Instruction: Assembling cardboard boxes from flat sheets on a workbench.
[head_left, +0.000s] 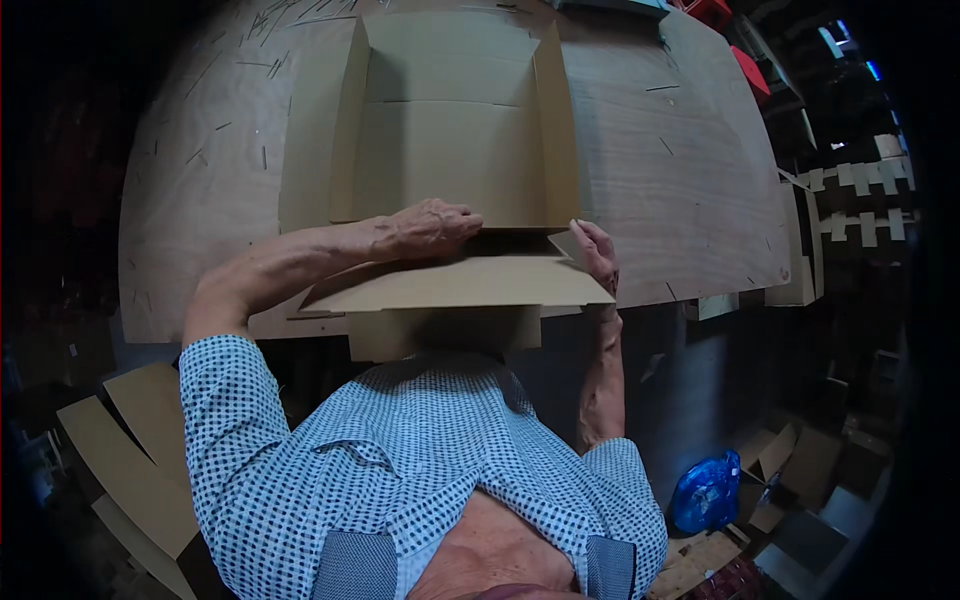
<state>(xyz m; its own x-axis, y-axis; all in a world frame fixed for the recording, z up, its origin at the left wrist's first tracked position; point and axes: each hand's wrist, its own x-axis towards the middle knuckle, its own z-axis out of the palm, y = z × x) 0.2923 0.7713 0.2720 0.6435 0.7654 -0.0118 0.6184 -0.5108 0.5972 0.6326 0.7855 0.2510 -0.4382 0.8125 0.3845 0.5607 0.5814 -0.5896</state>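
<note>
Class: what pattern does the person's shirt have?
The shirt is white with small dark dots; the head view shows it best.

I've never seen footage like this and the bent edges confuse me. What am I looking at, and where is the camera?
There is no machine here: a person works with two bare hands. The one picture comes from a wide fisheye camera worn on the person's head, looking down, so straight edges curve and the patterned shirt fills the bottom. A wooden tabletop carries a flat, partly folded cardboard box. The left hand rests on the box's near edge, above a bent-over flap. The right hand grips that flap's right corner. More cardboard pieces and a blue bag lie on the floor.
</note>
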